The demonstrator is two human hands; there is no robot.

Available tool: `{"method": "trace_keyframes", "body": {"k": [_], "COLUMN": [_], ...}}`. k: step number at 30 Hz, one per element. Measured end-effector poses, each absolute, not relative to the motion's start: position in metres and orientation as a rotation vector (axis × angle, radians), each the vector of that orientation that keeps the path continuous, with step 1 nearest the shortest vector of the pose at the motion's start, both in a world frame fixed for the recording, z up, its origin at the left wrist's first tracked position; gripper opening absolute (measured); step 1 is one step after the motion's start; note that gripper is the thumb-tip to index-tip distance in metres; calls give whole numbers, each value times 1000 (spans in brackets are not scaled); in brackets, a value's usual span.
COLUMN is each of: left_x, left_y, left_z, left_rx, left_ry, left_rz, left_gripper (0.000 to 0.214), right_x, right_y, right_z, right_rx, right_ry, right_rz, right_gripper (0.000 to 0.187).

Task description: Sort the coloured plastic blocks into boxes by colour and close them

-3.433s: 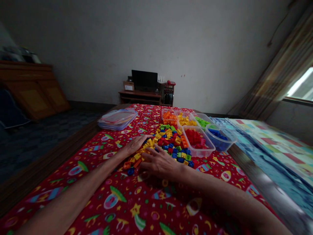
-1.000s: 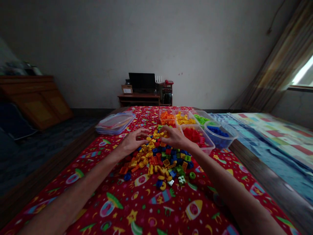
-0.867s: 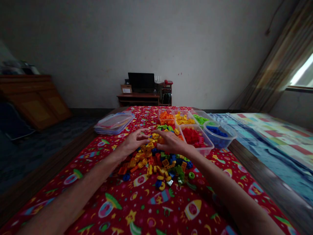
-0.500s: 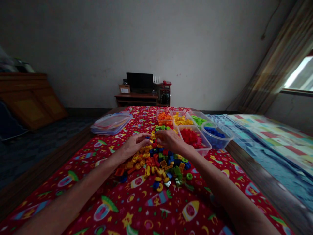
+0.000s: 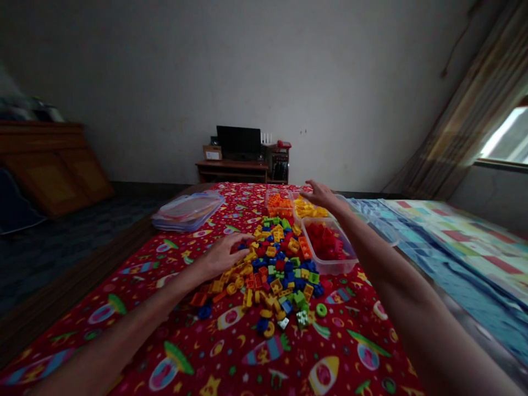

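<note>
Reaching away from the pile, the right hand point(image 5: 322, 194) has lifted off and hangs open at 12 o'clock, just past the red tub point(image 5: 330, 268), near the yellow tub point(image 5: 293, 199). The left hand point(image 5: 220, 257) stays half curled at the brick pile's point(image 5: 272, 269) 9 o'clock edge; can't tell if gripping.

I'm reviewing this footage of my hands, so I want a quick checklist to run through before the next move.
Left hand touching the brick pile: ok, its fingers are at the pile's left side.
Left hand holding a brick: cannot tell.
Right hand free of bricks: cannot tell, it is too small to see.
Red-brick tub in view: ok.
Blue-brick tub in view: not ok, the right forearm blocks it.
Stacked clear lids apart from the pile: ok.
</note>
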State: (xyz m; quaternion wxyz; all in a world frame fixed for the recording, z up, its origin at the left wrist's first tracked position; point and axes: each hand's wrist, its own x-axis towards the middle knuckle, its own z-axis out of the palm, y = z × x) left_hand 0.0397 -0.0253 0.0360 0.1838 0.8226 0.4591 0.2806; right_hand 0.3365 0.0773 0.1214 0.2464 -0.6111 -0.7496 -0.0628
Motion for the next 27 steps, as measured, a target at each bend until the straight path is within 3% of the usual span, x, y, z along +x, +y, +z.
{"method": "trace_keyframes", "body": {"k": [4, 9, 19, 27], "left_x": [41, 44, 43, 35], "left_y": [-23, -27, -29, -28], "left_z": [27, 26, 38, 44], "left_rx": [2473, 2474, 2408, 2392], "left_ry": [1320, 1364, 1443, 1441], "left_rz": [624, 618, 730, 718], "left_gripper": [52, 41, 52, 47], "right_x": [316, 274, 253, 255], "right_y": [46, -14, -50, -36], "right_z": [114, 91, 77, 64], "right_rx": [-1448, -1188, -1207, -1189], "right_ry": [-2060, -2444, -2674, -2596], "right_rz": [-93, 155, 144, 87], "right_gripper": [36, 23, 31, 32]}}
